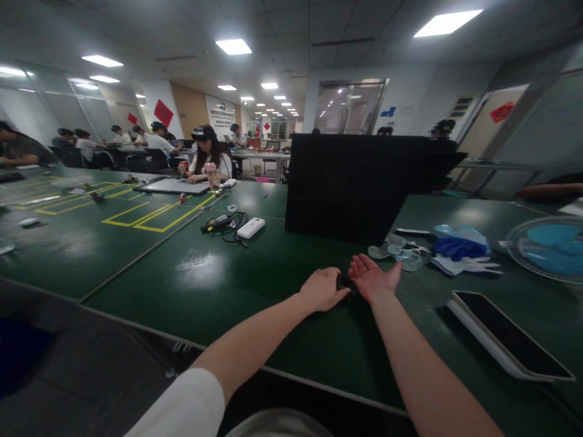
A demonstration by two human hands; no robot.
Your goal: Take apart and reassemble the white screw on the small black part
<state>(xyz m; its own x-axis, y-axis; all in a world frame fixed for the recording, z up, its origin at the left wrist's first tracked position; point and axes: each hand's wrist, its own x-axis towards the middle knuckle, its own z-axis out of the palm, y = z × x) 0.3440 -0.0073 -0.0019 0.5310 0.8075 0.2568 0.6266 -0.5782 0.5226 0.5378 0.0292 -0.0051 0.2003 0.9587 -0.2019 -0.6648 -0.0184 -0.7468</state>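
My left hand (322, 289) is closed, its fingers and thumb wrapped round a small black object (347, 284) whose kind I cannot make out. Just to the right, my right hand (371, 280) lies palm upward with its fingers stretched out and its thumb apart. The far end of the black object reaches the little-finger side of my right hand; whether it touches is unclear. Both hands are over the green table (268, 285), in front of a large black panel (348, 188).
Right of my hands are clear plastic fan blades (407, 260), blue and white gloves (461, 247), a round fan grille (549, 249) and a tablet-like device (510, 334). A white power bank (251, 227) and black cables (223, 223) lie left. A person (209, 155) sits across the table.
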